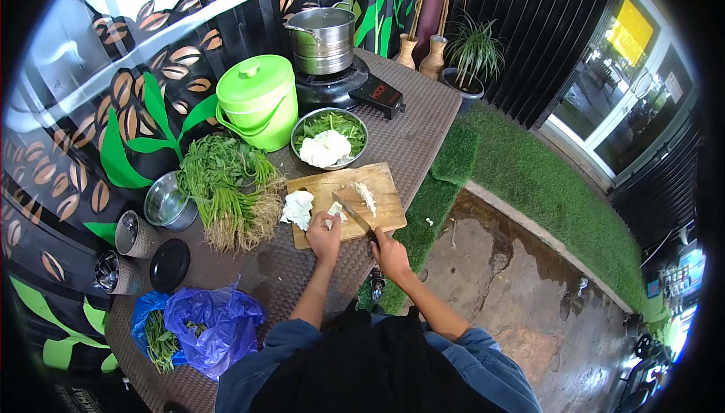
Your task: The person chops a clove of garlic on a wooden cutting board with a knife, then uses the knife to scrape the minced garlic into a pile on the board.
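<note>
My left hand is closed on a small white vegetable piece that looks like cauliflower, pressed to the wooden cutting board. In my right hand is a knife, its dark handle gripped and its blade reaching across the board beside the white piece. Fine white chopped bits lie to the right of the blade. A larger white cauliflower-like chunk rests at the board's left edge. Beyond the board stands a metal bowl with green leaves and a big white piece.
Left of the board lies a heap of rooted greens. Behind are a lidded green bucket and a steel pot on a stove. An empty-looking metal bowl, a black lid and blue plastic bags sit leftward.
</note>
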The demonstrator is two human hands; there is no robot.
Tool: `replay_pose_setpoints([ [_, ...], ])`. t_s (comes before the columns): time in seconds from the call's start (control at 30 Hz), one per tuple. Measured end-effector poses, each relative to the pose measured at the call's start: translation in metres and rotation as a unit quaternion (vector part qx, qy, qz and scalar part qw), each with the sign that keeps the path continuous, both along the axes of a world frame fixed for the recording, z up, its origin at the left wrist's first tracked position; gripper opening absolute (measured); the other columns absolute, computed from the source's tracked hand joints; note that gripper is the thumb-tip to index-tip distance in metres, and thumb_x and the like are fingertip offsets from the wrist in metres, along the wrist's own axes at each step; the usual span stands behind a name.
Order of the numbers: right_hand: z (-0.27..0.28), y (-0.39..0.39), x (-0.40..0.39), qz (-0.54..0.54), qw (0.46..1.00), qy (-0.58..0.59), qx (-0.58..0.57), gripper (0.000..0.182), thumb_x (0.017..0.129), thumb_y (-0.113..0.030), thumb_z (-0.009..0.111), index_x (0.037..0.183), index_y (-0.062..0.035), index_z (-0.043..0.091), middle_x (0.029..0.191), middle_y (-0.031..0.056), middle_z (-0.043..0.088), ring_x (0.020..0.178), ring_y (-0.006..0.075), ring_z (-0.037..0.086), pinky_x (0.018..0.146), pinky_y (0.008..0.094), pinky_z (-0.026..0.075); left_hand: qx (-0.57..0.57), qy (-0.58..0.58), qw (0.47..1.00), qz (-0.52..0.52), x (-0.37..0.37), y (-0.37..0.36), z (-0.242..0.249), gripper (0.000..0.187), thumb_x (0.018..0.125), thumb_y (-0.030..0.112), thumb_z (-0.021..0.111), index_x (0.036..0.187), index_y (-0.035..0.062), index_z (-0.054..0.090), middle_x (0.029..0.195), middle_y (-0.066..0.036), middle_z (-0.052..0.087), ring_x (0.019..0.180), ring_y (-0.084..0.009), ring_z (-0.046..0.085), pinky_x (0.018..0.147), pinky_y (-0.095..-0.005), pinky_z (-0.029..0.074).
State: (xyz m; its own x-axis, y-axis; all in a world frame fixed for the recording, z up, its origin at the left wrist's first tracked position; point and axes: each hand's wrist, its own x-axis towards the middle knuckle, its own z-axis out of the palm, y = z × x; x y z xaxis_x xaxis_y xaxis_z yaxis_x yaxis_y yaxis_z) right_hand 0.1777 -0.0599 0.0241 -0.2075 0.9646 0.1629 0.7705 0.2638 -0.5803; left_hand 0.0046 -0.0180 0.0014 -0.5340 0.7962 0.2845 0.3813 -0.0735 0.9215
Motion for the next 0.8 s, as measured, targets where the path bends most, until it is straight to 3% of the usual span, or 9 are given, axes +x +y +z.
replay_pose_setpoints([
  [0.1,0.002,0.004,-0.001,-0.041,0.999,-0.005,-0.023,0.021,0.088,-0.014,0.056,0.1,-0.0042,0.042,0.083,0.0224,0.061,0.08,0.0433,0.061,0.066,0.0517,0.049,0.036,0.05,0.998,-0.017,-0.006,0.001,-0.007,0.02,0.072,0.008,0.077,0.081,0.0021,0.061,0.076,-0.008,0.061,0.061,-0.0171,0.055,0.058,-0.0313,0.045],
  [0.23,0.005,0.011,0.009,-0.078,0.996,0.025,-0.044,0.021,0.089,-0.016,0.056,0.102,-0.0044,0.044,0.08,0.0234,0.062,0.077,0.0441,0.061,0.065,0.0521,0.049,0.017,0.028,0.999,-0.019,-0.004,0.002,0.004,0.019,0.075,0.011,0.076,0.086,0.0021,0.064,0.082,-0.006,0.062,0.064,-0.0179,0.056,0.06,-0.0316,0.045],
  [0.3,0.008,0.011,0.011,-0.078,0.995,0.043,-0.054,0.022,0.09,-0.018,0.056,0.103,-0.0046,0.045,0.079,0.0236,0.063,0.076,0.0443,0.062,0.065,0.0522,0.049,-0.064,0.112,0.99,-0.056,-0.004,0.003,0.013,0.018,0.078,0.012,0.072,0.093,0.0044,0.067,0.089,-0.007,0.062,0.074,-0.0212,0.059,0.066,-0.0331,0.046],
  [0.37,0.012,0.007,0.01,-0.04,0.995,-0.06,-0.073,0.025,0.093,-0.027,0.052,0.102,-0.0044,0.047,0.077,0.0241,0.064,0.074,0.0436,0.063,0.066,0.0519,0.05,-0.043,0.146,0.985,-0.085,-0.004,0.007,0.015,0.018,0.08,0.012,0.07,0.096,0.006,0.068,0.092,-0.008,0.062,0.079,-0.0232,0.059,0.069,-0.0336,0.046],
  [0.5,0.006,0.006,-0.003,-0.046,0.986,-0.116,-0.112,0.037,0.097,-0.037,0.04,0.101,-0.0012,0.05,0.076,0.0244,0.064,0.071,0.0421,0.064,0.064,0.0513,0.05,0.022,0.228,0.966,-0.119,-0.013,0.017,0.008,0.017,0.081,0.013,0.067,0.097,0.0089,0.07,0.092,-0.011,0.062,0.088,-0.0279,0.059,0.076,-0.0356,0.046],
  [0.63,0.009,0.012,-0.009,-0.039,0.99,-0.112,-0.08,0.039,0.098,-0.035,0.038,0.103,0.0017,0.05,0.077,0.0227,0.065,0.073,0.0397,0.066,0.066,0.0488,0.053,0.041,0.12,0.971,-0.204,-0.019,0.026,0.005,0.013,0.081,0.013,0.067,0.093,0.0076,0.071,0.089,-0.011,0.062,0.088,-0.0288,0.059,0.076,-0.0375,0.045],
  [0.7,0.017,0.017,-0.01,-0.05,0.992,-0.071,-0.089,0.035,0.099,-0.033,0.038,0.098,0.0003,0.049,0.075,0.026,0.063,0.072,0.044,0.063,0.066,0.0535,0.049,-0.06,0.048,0.966,-0.246,-0.018,0.028,0.003,0.012,0.081,0.008,0.067,0.092,0.0034,0.07,0.088,-0.012,0.066,0.082,-0.0278,0.061,0.074,-0.0361,0.046],
  [0.8,0.02,0.028,-0.01,-0.059,0.994,-0.009,-0.093,0.034,0.099,-0.032,0.039,0.097,0.0012,0.047,0.076,0.0273,0.063,0.074,0.0461,0.062,0.067,0.0548,0.049,-0.035,0.141,0.961,-0.234,-0.017,0.029,-0.004,0.011,0.08,0.008,0.068,0.089,0.0029,0.07,0.086,-0.011,0.066,0.081,-0.0268,0.06,0.076,-0.0368,0.045],
])
